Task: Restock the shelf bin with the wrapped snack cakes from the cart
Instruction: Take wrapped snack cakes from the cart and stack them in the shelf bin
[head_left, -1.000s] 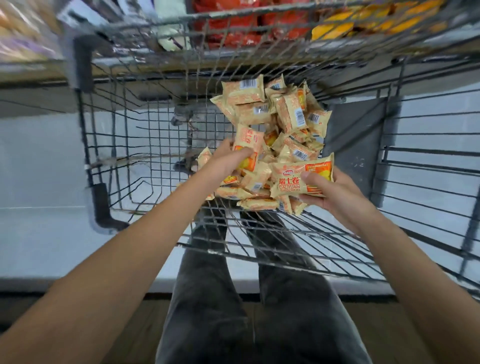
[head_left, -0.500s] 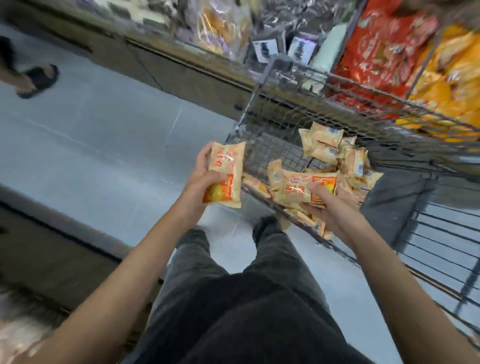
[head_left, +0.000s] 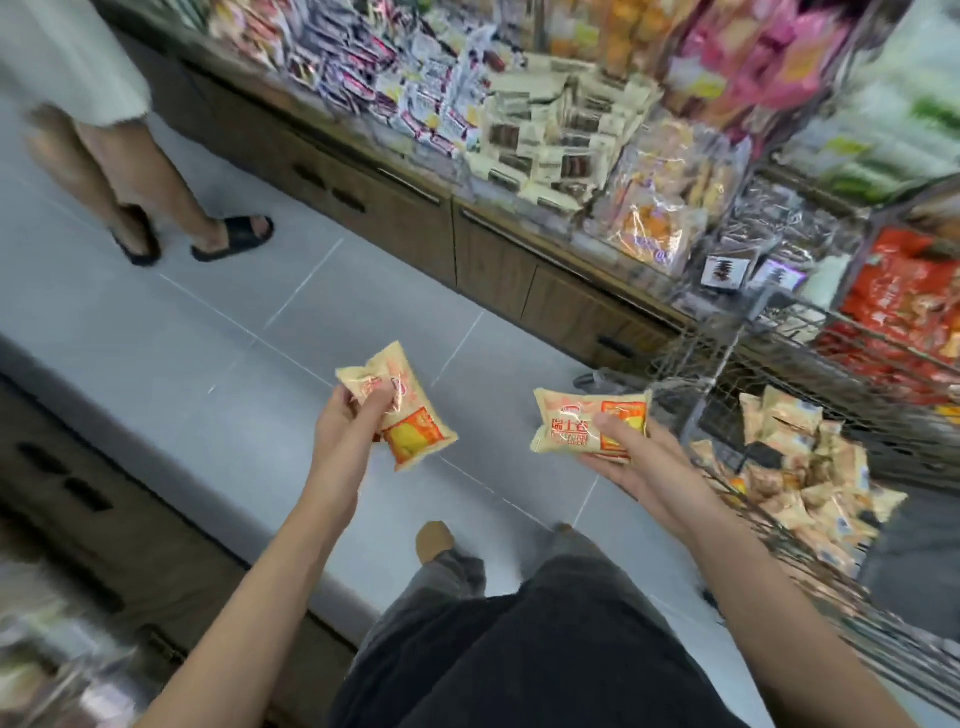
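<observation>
My left hand (head_left: 349, 422) grips one wrapped snack cake (head_left: 410, 415), a cream and orange packet held upright over the grey floor. A second snack cake (head_left: 571, 427) lies across the palm of my right hand (head_left: 636, 457), with the thumb pressed on its top. To the right stands the wire cart (head_left: 727, 364), and a heap of the same wrapped cakes (head_left: 810, 467) lies in its basket. Both hands are outside the cart, to its left. Which shelf bin is the target cannot be told.
A shelf unit with wooden cabinet doors (head_left: 498, 260) runs along the far side, its bins full of assorted packaged snacks (head_left: 550, 135). Another person's legs in black sandals (head_left: 228, 239) stand on the tiled aisle at the upper left. A second low unit (head_left: 104, 499) runs along the near left.
Each hand has lifted a snack cake out of the cart. My view has swung left, away from the basket, toward the aisle and the shelves.
</observation>
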